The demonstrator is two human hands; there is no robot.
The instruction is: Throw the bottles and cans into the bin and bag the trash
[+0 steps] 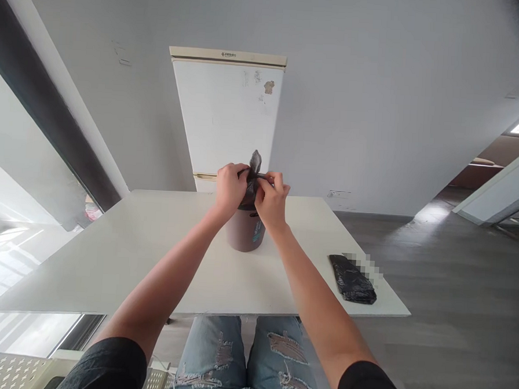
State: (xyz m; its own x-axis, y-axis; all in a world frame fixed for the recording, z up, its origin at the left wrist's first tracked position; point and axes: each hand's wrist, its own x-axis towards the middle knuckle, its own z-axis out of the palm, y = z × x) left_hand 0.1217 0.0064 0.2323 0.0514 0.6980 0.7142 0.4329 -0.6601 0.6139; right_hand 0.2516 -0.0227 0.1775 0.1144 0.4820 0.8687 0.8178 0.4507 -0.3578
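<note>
A brown trash can (241,235) stands upright on the white table, with light blue lettering on its side. Out of its top rises a black trash bag (250,193), gathered and twisted above the rim, one loose tip pointing up. My left hand (231,186) pinches one side of the gathered plastic. On the other side my right hand (272,200) is closed on a strand of the same bag, thumb against fingers. Both hands are above the can and close together. They cover part of its rim, and its inside is hidden.
On the right part of the white table (152,253) lies a folded stack of black trash bags (352,279), near the edge. A white refrigerator (229,117) stands beyond the table's far edge, against the grey wall. My legs are under the near edge.
</note>
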